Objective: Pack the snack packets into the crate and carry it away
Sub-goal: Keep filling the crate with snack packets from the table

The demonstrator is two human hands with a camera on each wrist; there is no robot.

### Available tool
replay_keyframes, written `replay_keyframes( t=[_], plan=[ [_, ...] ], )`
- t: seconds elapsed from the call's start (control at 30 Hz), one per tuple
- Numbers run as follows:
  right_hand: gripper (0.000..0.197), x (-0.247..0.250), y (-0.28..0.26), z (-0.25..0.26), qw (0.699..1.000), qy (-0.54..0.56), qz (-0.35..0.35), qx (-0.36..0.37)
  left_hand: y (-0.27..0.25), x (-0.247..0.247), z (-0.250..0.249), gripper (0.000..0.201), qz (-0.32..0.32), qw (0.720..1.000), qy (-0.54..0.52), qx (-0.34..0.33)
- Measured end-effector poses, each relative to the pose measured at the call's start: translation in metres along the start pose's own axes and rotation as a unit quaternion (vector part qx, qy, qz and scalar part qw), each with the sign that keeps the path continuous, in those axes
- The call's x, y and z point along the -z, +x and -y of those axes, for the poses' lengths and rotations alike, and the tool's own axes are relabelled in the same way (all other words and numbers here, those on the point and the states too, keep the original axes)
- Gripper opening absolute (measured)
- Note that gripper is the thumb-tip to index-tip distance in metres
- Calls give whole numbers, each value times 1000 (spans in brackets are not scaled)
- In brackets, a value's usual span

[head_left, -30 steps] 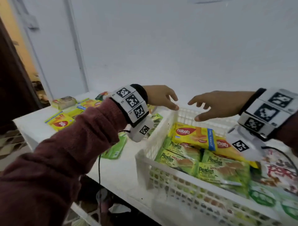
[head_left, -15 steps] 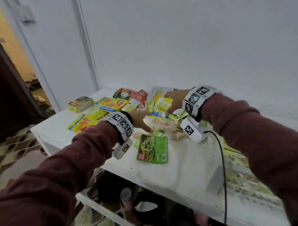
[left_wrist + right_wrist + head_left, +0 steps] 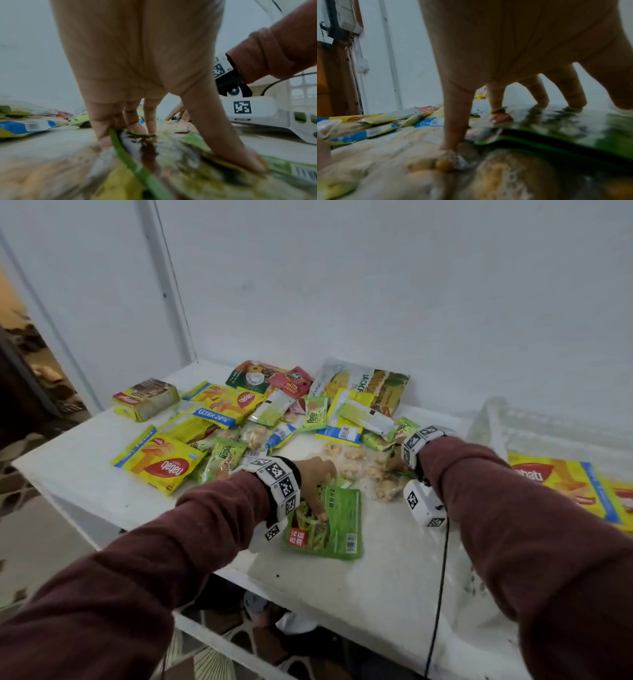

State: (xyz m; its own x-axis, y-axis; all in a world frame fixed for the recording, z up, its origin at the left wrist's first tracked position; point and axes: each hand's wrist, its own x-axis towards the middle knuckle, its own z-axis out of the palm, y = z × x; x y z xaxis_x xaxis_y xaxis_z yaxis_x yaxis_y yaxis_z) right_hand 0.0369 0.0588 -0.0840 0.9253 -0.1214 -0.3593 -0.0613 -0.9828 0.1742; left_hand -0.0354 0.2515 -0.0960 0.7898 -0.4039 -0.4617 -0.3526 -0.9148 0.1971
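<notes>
A flat green snack packet (image 3: 337, 525) lies near the table's front edge. My left hand (image 3: 317, 484) holds it, fingers at its far edge and thumb (image 3: 240, 158) across its top. My right hand (image 3: 496, 125) is mostly hidden behind its wrist band in the head view. Its fingertips stand on a small green packet (image 3: 556, 128), and the thumb presses at that packet's near edge onto a clear bag of biscuits (image 3: 356, 470). The white crate (image 3: 493, 419) stands at the right with yellow wafer packets (image 3: 555, 477) inside.
Several loose packets cover the back of the white table (image 3: 376, 583): yellow wafer packs (image 3: 161, 463), a jackfruit bag (image 3: 363, 385), and a small box (image 3: 147, 398) at the far left. A wall runs close behind. The table's front edge (image 3: 144, 529) drops to the floor.
The view swung left from the crate to the loose pile. Both hands left the crate and came down on packets, the left onto the green one.
</notes>
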Motion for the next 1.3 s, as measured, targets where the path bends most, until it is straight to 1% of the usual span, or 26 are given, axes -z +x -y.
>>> replay_keyframes(
  t=[0.03, 0.07, 0.1, 0.13, 0.17, 0.23, 0.3, 0.4, 0.47, 0.57, 0.67, 0.8, 0.9, 1.0, 1.07, 1.13, 1.2, 1.23, 1.27, 1.3],
  plan=[
    [70, -10, 25, -6, 1000, 1, 6, 0, 3, 1, 2, 85, 2, 1000, -1, -3],
    [71, -17, 49, -11, 1000, -19, 18, 4, 5, 2, 4, 85, 4, 1000, 2, -7],
    [68, -17, 49, -15, 999, -27, 27, 4, 7, 3, 5, 83, 6, 1000, 5, -12],
    [65, -7, 27, -10, 998, -44, 38, 10, 9, 4, 6, 81, 9, 1000, 9, -18],
    [61, 0, 6, -7, 999, -26, 42, 13, 12, 6, 8, 78, 13, 1000, 11, -26],
    [55, 2, -3, -5, 999, 16, 38, -8, 16, 11, 13, 72, 22, 999, 15, -40],
    [59, -2, 7, -4, 999, 15, 27, -25, 20, 16, 18, 72, 30, 998, 28, -52],
    [67, -13, 29, -6, 1000, -13, 15, -22, 22, 25, 26, 74, 38, 995, 65, -64],
    [63, -19, 36, -3, 999, -25, 20, -14, 25, 26, 31, 74, 43, 994, 75, -72],
    [57, -17, 28, 4, 999, -44, 8, -23, 27, 26, 32, 75, 56, 990, 86, -92],
    [47, -13, 14, 8, 998, -56, -4, -13, 29, 25, 29, 76, 64, 987, 96, -107],
    [47, -12, 1, 9, 997, -68, -36, 1, 32, 25, 25, 77, 58, 985, 116, -118],
    [36, -9, -11, 10, 997, -71, -43, 8, 32, 25, 18, 76, 61, 983, 110, -132],
    [35, -5, -16, 12, 994, -86, -52, 28, 34, 28, 16, 75, 82, 984, 72, -141],
    [31, -2, -14, 10, 995, -80, -60, 24, 35, 34, 19, 80, 96, 984, 38, -142],
    [26, 6, -12, 4, 995, -63, -71, 5, 34, 46, 24, 81, 85, 986, 35, -142],
    [24, 18, -10, -5, 995, -46, -85, -23, 33, 65, 29, 71, 56, 989, 21, -132],
    [21, 25, -10, -8, 993, -38, -104, -39, 33, 75, 32, 59, 42, 991, -5, -126],
    [18, 33, -10, -12, 990, -29, -124, -55, 33, 83, 35, 40, 17, 991, -50, -124],
    [22, 42, -10, -14, 987, -15, -143, -66, 36, 91, 38, 18, -15, 989, -100, -110]
  ],
)
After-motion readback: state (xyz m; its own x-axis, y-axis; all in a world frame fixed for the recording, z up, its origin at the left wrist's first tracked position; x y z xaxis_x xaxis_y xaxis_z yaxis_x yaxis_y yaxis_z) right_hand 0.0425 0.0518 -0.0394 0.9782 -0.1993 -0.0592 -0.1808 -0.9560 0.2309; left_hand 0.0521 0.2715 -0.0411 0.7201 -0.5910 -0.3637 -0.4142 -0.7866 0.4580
